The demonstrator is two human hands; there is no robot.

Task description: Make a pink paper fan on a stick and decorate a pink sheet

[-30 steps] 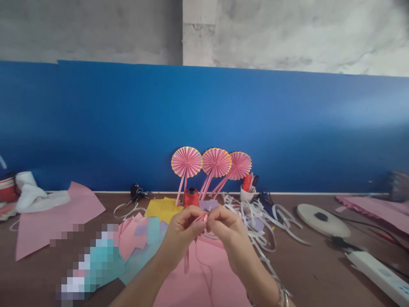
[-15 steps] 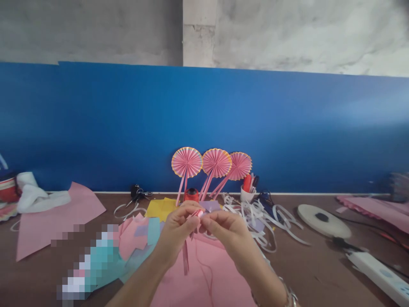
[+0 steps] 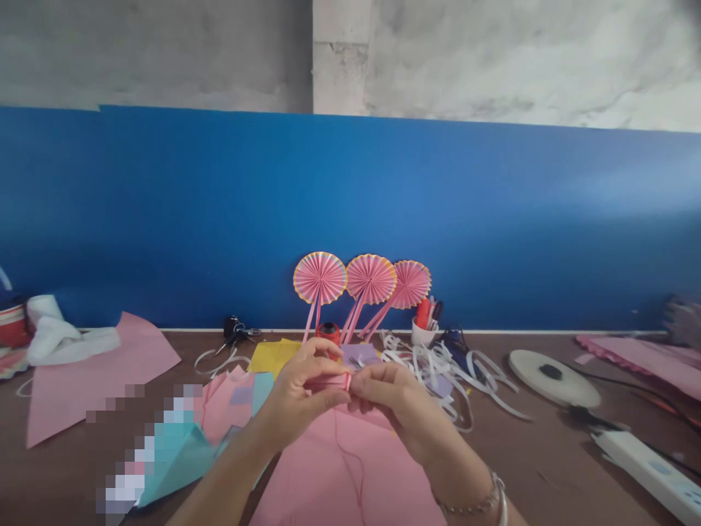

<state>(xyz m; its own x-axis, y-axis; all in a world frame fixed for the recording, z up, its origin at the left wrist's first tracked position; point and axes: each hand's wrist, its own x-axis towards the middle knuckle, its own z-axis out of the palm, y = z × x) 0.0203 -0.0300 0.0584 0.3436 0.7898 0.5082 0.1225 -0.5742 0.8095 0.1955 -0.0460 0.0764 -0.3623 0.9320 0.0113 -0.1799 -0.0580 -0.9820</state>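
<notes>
Small red-tipped pink bundle [image 3: 331, 382] in mid-air, just above the pink sheet [image 3: 307, 475]!
Left hand [image 3: 296, 398] pinches it between thumb and fingers; right hand [image 3: 402, 402] works the end, fingertips together, their grip hidden. It looks like binding with red thread [image 3: 361, 500], calling for a steady pinch and tidy tension. Tangled white strips [image 3: 430, 356] crowd the tabletop [image 3: 515, 460] nearby, a likely snag; three pleated fans [image 3: 320, 277] stand behind.

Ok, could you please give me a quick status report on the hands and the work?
Left hand holding pink paper. Right hand at its red end. Thread trailing over pink sheet; white strips nearby, nothing visibly blocking.
</notes>
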